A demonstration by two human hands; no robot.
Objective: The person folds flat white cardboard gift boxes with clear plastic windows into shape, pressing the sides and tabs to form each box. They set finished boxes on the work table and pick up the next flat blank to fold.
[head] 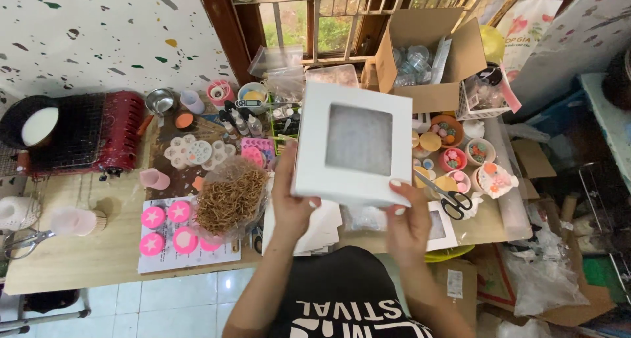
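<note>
While raised, white box (351,144) between left hand (292,203), right hand (407,216).

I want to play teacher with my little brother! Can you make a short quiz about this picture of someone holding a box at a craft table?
1. True or false: both hands hold the white square cardboard box with a clear window.
2. Which lies nearest the right hand? A) black-handled scissors B) red wire-topped appliance C) open brown cardboard carton
3. What colour are the round star-stamped discs on the white paper sheet?

Key:
1. True: the left hand grips the lower left edge, the right hand the lower right.
2. A
3. Pink
</note>
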